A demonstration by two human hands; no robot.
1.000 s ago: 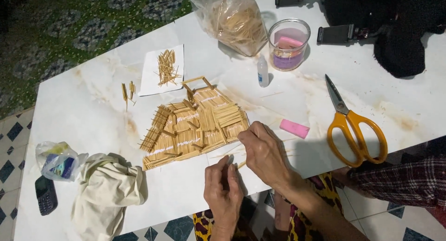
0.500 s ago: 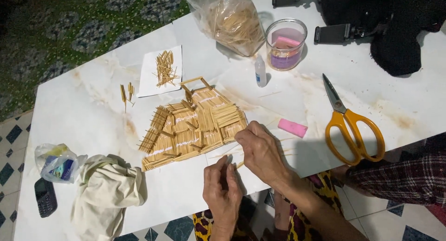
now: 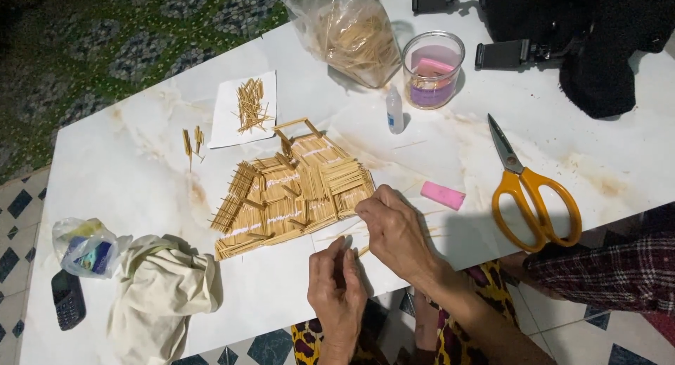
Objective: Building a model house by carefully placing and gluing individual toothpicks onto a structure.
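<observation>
Head view has the right hand (image 3: 397,231) pinching at the near-right edge of the flat toothpick house (image 3: 292,189) on the white table (image 3: 126,161) while the left hand (image 3: 337,287), fingers together, grips one toothpick (image 3: 363,251), so a clumsy nudge could probably pop glued sticks loose.
</observation>
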